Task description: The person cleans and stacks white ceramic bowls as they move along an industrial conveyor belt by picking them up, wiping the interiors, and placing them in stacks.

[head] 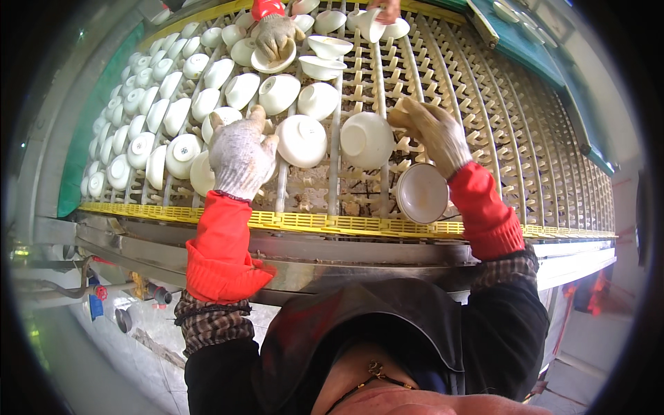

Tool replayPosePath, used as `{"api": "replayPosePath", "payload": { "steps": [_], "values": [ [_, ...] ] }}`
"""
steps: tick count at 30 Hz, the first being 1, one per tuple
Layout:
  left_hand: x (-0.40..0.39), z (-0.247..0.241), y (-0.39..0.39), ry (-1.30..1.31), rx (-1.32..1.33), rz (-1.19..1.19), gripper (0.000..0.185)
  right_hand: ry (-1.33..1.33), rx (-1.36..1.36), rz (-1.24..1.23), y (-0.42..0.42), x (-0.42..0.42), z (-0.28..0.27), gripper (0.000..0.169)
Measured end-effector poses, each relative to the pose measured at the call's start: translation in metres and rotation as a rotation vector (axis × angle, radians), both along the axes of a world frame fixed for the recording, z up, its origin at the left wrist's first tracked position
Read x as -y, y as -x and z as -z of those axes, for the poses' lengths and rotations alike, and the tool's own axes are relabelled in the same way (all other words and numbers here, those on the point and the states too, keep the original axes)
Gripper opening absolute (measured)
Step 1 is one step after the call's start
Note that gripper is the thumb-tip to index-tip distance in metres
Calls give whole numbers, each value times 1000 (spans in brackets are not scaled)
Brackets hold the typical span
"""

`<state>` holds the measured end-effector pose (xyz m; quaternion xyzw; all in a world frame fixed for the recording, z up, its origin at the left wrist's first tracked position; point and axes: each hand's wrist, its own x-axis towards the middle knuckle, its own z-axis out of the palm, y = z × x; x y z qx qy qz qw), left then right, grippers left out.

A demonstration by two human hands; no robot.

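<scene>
My left hand, in a pale knitted glove, reaches over white bowls on a pegged conveyor. Its fingers are spread, and a bowl lies partly hidden beneath; whether they grip it, I cannot tell. Just right of it, an upturned white bowl leans on the pegs. My right hand, in a stained glove, has its fingertips at the right edge of another tilted bowl. Nothing shows inside that hand. Below its wrist, a bowl rests with its inside facing up, near the belt's yellow edge.
Across the belt, a co-worker's gloved hand touches a bowl; another hand is at a bowl. Rows of tilted bowls fill the left side. Green curtain strips hang at the right. A metal ledge runs before me.
</scene>
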<state>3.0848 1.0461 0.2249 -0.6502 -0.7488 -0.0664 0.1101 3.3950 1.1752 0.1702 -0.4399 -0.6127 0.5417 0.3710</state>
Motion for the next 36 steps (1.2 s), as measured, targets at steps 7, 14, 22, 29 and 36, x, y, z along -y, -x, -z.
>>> {"api": "replayPosePath", "payload": {
  "steps": [7,14,22,29,36],
  "values": [
    [-10,-1,-20,-56,11,121,59,-525,355,-395,-53,80,-23,75],
    [-42,6,-34,-99,-64,175,64,-858,632,-511,-38,69,-15,43],
    [-149,16,-26,-28,-143,207,49,309,0,-139,-53,78,-36,70],
    [-186,49,19,-221,16,207,30,-75,313,-26,-72,61,-11,55],
    [-174,43,-28,-206,786,81,43,-72,405,-137,-69,69,-7,51]
  ]
}}
